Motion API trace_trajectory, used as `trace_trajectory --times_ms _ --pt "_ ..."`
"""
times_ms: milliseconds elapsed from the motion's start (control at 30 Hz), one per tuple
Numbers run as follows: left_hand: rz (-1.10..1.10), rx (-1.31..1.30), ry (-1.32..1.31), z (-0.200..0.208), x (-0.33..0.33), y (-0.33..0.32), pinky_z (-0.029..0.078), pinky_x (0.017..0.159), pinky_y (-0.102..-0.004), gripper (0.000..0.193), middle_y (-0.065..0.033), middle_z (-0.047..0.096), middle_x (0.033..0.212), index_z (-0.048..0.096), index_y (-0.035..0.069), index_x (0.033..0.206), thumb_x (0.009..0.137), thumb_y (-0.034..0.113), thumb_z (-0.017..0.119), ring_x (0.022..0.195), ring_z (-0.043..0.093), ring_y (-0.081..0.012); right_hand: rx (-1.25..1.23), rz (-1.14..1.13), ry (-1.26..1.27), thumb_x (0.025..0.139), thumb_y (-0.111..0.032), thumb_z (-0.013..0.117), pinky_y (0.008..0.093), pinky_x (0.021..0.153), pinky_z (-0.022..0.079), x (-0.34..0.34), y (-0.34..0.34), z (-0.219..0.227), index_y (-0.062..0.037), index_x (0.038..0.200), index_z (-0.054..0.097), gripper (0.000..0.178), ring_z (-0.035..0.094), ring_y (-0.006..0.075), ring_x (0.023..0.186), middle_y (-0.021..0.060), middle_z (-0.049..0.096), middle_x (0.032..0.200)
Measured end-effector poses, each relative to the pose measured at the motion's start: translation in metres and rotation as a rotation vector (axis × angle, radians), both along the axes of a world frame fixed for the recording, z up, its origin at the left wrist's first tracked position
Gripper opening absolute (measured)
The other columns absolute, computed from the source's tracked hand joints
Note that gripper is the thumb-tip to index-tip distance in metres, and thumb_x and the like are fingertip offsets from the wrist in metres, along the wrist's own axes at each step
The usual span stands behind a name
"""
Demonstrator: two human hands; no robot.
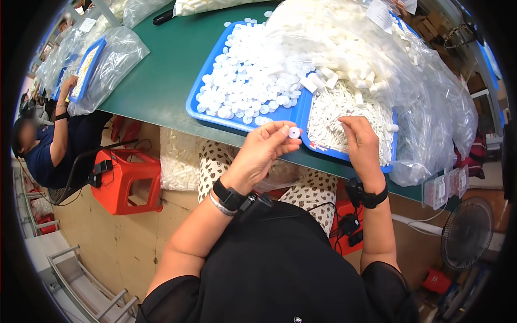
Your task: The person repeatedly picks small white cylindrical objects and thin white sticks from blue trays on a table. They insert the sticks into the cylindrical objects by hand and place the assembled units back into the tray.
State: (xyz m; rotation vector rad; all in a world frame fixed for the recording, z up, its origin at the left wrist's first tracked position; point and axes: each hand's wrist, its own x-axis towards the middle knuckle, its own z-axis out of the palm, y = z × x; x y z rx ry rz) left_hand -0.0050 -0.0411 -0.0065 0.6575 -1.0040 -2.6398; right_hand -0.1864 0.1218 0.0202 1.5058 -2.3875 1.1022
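Between the thumb and fingers of my left hand [262, 148] is a small round white disc [294, 132] with a dark spot at its centre. It is held over the near edge of the blue trays. My right hand [362, 141] has its fingertips pinched together above a heap of thin white sticks [327, 114]; whatever they grip, if anything, is too small to make out. Those sticks fill the right-hand blue tray [395, 153]. To its left, another blue tray [192, 100] carries many translucent white discs [237, 78].
A large clear bag of cream-white cylinders [318, 27] bulges over the backs of both trays. All this rests on a green table [161, 64]. At the far left a person [46, 140] works at another blue tray. A red stool [126, 180] and a fan [467, 232] stand beside me.
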Motion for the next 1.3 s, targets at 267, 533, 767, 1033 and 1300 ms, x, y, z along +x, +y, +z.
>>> trace_trajectory --times_ms 267,533,767,1033,1300 --pt "-0.053 0.351 0.134 -0.007 0.003 0.023 0.055 0.086 -0.0243 0.027 -0.0060 0.066 0.104 0.059 0.000 0.119 0.097 0.016 0.061 0.093 0.065 -0.0126 0.012 0.257 0.016 0.081 0.002 0.069 0.0366 0.062 0.050 0.053 -0.002 0.031 -0.0005 0.096 0.066 0.016 0.063 0.0290 0.071 0.0128 0.065 0.081" --pt "-0.028 0.364 0.119 -0.010 0.004 0.026 0.055 0.085 -0.0239 0.027 -0.0054 0.066 0.104 0.059 0.000 0.120 0.098 0.016 0.059 0.093 0.065 -0.0117 0.100 0.311 0.146 0.079 -0.001 0.071 0.0375 0.060 0.049 0.057 -0.002 0.028 -0.0018 0.092 0.064 0.015 0.062 0.0274 0.070 0.0101 0.062 0.078" --pt "-0.026 0.252 0.095 -0.007 0.004 0.029 0.055 0.085 -0.0246 0.027 -0.0057 0.066 0.103 0.061 0.000 0.119 0.098 0.017 0.060 0.091 0.065 -0.0116 0.159 0.278 0.208 0.081 -0.003 0.070 0.0366 0.057 0.048 0.056 -0.002 0.031 -0.0024 0.092 0.065 0.012 0.060 0.0258 0.067 0.0092 0.058 0.075" --pt "-0.031 -0.019 -0.008 0.000 0.004 0.034 0.054 0.083 -0.0243 0.027 -0.0040 0.065 0.100 0.062 0.000 0.117 0.096 0.017 0.064 0.088 0.064 -0.0101 0.198 0.249 0.284 0.081 -0.003 0.068 0.0356 0.058 0.048 0.064 -0.002 0.037 -0.0025 0.095 0.065 0.014 0.060 0.0256 0.068 0.0089 0.057 0.075" --pt "-0.019 0.116 0.015 -0.006 0.006 0.034 0.054 0.082 -0.0243 0.026 -0.0040 0.065 0.099 0.062 0.000 0.115 0.096 0.018 0.064 0.086 0.063 -0.0099 0.165 0.289 -0.043 0.083 -0.003 0.067 0.0378 0.066 0.052 0.070 -0.001 0.034 0.0006 0.101 0.061 0.019 0.065 0.0308 0.079 0.0148 0.064 0.087"
